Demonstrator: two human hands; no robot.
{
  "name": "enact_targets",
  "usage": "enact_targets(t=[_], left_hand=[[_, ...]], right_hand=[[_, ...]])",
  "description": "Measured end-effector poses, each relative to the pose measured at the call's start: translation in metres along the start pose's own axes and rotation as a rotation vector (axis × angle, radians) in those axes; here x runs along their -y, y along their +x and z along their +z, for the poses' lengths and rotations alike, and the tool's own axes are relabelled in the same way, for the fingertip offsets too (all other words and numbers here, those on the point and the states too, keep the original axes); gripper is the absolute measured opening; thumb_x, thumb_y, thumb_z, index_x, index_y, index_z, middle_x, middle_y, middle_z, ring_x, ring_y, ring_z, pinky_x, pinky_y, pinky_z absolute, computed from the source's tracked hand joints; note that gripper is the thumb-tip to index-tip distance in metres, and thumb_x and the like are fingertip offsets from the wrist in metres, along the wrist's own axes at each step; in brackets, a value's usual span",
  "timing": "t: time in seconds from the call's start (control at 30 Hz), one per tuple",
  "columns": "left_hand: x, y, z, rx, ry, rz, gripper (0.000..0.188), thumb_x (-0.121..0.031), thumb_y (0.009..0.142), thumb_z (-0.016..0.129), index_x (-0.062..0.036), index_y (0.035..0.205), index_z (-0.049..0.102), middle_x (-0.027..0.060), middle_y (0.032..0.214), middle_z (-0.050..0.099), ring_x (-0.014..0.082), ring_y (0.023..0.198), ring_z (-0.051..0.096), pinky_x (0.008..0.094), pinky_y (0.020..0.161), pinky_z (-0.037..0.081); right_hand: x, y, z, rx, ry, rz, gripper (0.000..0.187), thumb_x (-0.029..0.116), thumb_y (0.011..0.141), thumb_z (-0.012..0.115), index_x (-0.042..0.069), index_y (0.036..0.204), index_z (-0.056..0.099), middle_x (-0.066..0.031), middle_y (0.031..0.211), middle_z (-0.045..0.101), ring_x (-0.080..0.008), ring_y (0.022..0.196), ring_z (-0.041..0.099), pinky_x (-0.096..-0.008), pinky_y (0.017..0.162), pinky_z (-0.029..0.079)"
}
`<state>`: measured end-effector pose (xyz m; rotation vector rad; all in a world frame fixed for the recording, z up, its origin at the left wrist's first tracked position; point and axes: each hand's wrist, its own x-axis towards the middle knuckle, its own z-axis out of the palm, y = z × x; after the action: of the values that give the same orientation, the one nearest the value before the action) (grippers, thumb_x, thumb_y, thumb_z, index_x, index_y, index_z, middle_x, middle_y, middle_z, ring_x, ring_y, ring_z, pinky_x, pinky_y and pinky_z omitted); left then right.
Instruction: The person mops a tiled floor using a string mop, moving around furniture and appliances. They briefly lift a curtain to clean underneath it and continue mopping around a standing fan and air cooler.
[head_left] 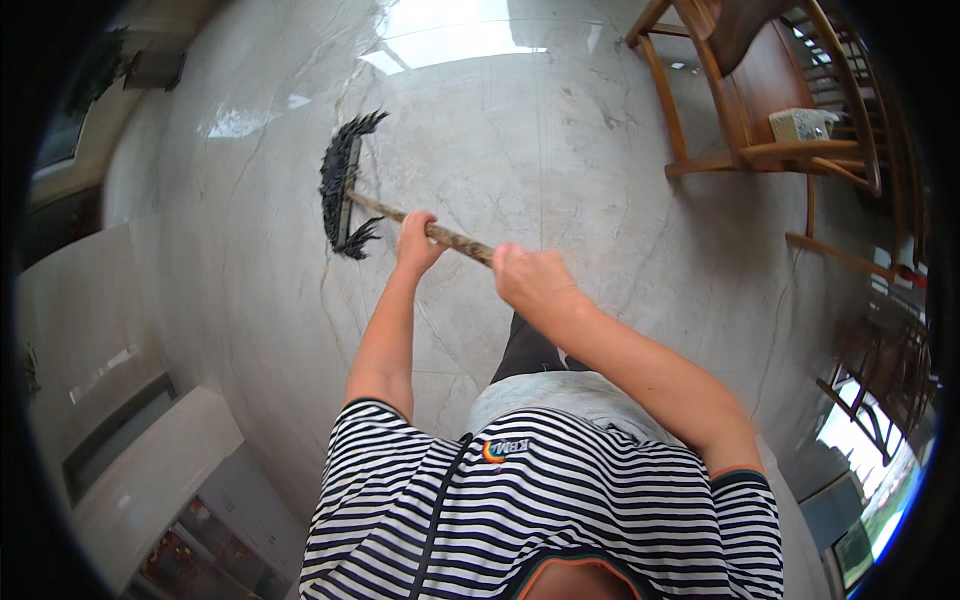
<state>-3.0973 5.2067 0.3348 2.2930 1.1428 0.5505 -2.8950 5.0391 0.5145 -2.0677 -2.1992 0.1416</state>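
Note:
A mop with a wide, dark shaggy head [336, 185] lies against the grey marbled floor [480, 140], ahead of me and left of the middle. Its mottled brown handle [464, 243] slants from the head back toward my body. My left hand [418, 242] is wrapped round the handle at its lower part, nearer the mop head. Higher up, close to the handle's top end, my right hand [535, 281] grips it too. The handle's end is hidden inside my right hand.
Wooden chairs [720, 110] stand at the far right, with a patterned tissue box [802, 125] among them. On the left is a pale cabinet [215, 500] with open shelves. A small dark box [155, 70] sits by the far left wall. Bright light reflects off the floor ahead.

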Motion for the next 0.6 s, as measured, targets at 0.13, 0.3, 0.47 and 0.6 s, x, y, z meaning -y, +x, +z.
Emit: enact_targets(t=[0.13, 0.3, 0.47, 0.6], left_hand=[[-0.028, -0.012, 0.031, 0.140, 0.210, -0.171, 0.033, -0.034, 0.074, 0.078, -0.0110, 0.090, 0.062, 0.0077, 0.095, 0.060, 0.0313, 0.096, 0.056, 0.0434, 0.082, 0.045], [-0.103, -0.014, 0.088, 0.353, 0.181, -0.016, 0.028, -0.034, 0.074, 0.077, -0.0095, 0.078, 0.064, 0.0100, 0.083, 0.061, 0.0325, 0.091, 0.057, 0.0437, 0.081, 0.044], [-0.244, -0.039, 0.152, 0.633, 0.038, 0.227, 0.014, -0.019, 0.072, 0.070, -0.0082, 0.079, 0.065, 0.0137, 0.082, 0.064, 0.0354, 0.084, 0.061, 0.0457, 0.074, 0.048], [-0.378, -0.063, 0.174, 0.854, 0.060, 0.476, 0.019, -0.023, 0.070, 0.072, -0.0069, 0.075, 0.064, 0.0157, 0.084, 0.066, 0.0362, 0.084, 0.063, 0.0455, 0.073, 0.051]], right_hand=[[-0.033, -0.019, 0.000, 0.139, 0.053, 0.039, 0.009, 0.015, 0.085, 0.055, 0.007, 0.086, 0.058, 0.0004, 0.068, 0.058, -0.0147, 0.052, 0.061, -0.0352, 0.042, 0.046], [-0.099, -0.095, -0.032, 0.237, 0.157, 0.190, 0.009, 0.015, 0.086, 0.054, 0.006, 0.085, 0.058, -0.0032, 0.066, 0.058, -0.0208, 0.052, 0.061, -0.0374, 0.048, 0.050], [-0.144, -0.252, -0.101, 0.149, 0.181, 0.385, 0.012, 0.014, 0.082, 0.060, 0.005, 0.090, 0.057, -0.0081, 0.073, 0.059, -0.0251, 0.068, 0.063, -0.0379, 0.057, 0.050], [-0.136, -0.377, -0.175, 0.171, 0.014, 0.651, 0.016, 0.010, 0.080, 0.059, 0.008, 0.096, 0.054, -0.0090, 0.084, 0.060, -0.0261, 0.075, 0.062, -0.0379, 0.063, 0.049]])
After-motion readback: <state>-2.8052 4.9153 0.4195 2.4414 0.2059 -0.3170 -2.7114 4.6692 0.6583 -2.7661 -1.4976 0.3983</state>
